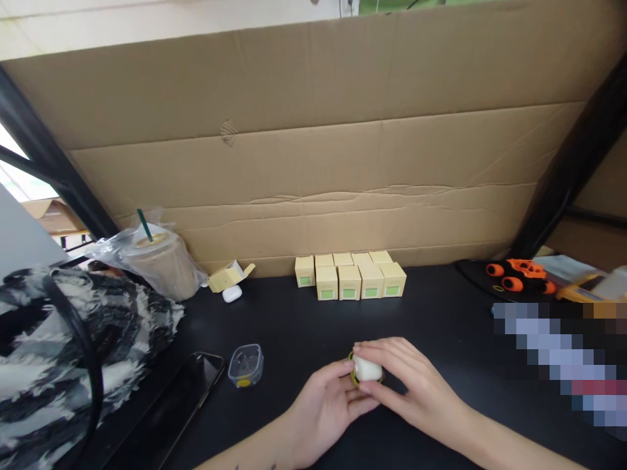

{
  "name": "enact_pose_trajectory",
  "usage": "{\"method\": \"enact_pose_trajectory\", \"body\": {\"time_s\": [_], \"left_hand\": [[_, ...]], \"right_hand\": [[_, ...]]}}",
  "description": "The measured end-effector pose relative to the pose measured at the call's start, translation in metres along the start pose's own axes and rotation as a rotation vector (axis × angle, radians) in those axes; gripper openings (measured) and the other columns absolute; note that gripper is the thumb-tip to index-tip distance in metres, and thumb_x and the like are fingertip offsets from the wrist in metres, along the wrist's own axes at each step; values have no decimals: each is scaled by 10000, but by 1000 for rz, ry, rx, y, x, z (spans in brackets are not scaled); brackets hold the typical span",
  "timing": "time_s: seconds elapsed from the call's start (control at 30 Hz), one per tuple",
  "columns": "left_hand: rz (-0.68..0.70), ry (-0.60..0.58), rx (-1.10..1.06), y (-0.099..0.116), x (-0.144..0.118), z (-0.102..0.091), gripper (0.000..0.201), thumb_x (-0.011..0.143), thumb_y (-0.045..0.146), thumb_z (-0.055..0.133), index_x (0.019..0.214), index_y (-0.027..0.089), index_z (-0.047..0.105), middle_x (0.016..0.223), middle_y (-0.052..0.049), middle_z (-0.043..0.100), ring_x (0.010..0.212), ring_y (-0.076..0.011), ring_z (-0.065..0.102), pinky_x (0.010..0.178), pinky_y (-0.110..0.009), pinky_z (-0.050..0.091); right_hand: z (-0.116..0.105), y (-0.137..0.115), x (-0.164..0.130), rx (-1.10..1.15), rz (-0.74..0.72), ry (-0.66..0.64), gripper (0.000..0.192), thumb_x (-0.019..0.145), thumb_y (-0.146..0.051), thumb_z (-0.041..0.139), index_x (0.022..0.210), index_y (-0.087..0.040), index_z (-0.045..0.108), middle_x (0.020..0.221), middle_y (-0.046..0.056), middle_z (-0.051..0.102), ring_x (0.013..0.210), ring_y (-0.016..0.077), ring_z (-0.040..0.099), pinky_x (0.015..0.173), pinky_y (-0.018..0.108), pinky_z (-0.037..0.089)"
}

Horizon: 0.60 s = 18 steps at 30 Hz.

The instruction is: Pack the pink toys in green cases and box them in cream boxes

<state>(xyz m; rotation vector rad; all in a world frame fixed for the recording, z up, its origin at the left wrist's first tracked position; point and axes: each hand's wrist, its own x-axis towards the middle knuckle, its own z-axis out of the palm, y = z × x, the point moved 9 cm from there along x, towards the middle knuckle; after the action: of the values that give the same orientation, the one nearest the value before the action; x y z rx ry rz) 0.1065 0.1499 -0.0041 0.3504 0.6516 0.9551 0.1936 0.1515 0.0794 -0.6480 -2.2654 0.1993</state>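
A small white rounded object [367, 369] is held between my two hands above the front of the black tabletop; its kind is not plain. A yellow-green loop or rim [351, 377] shows at its left side, partly hidden by fingers. My left hand [326, 408] supports it from the left and below, thumb against its edge. From the right, my right hand [411, 378] pinches it between thumb and fingers. To the left of my hands stands a small clear plastic container [245, 367] with a yellow sticker on its front.
Several small cream boxes [349, 281] with green labels stand by the cardboard wall [313, 163]. Leftward are an opened box [228, 277], a white rounded case [232, 294], a bagged drink cup [164, 261], a phone [171, 405] and shaggy fabric [122, 333]. An orange-wheeled toy [522, 274] lies right.
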Motion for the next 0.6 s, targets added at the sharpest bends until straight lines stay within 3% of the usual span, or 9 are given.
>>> {"method": "enact_pose_trajectory", "body": {"time_s": [0.23, 0.37, 0.6], "left_hand": [[56, -26, 115, 2, 2, 1, 208, 861, 189, 546, 905, 45, 688, 895, -152, 729, 811, -197, 673, 857, -347, 491], [47, -6, 144, 1, 1, 2, 206, 824, 194, 527, 861, 62, 681, 862, -137, 726, 784, -202, 674, 842, -350, 495], [24, -8, 167, -4, 0, -1, 172, 705, 187, 534, 810, 95, 635, 779, -79, 688, 692, -164, 639, 757, -315, 505]], "right_hand": [[4, 6, -1, 72, 98, 36, 316, 868, -186, 580, 1178, -237, 546, 1092, 71, 674, 997, 211, 640, 824, 329, 541], [6, 1, 0, 106, 113, 26, 370, 829, -123, 555, 1178, -244, 553, 1042, 76, 645, 920, 211, 636, 754, 319, 556], [10, -5, 3, 119, 157, -11, 389, 668, -59, 572, 1010, -242, 599, 870, 41, 579, 783, 202, 582, 642, 317, 519]]}}
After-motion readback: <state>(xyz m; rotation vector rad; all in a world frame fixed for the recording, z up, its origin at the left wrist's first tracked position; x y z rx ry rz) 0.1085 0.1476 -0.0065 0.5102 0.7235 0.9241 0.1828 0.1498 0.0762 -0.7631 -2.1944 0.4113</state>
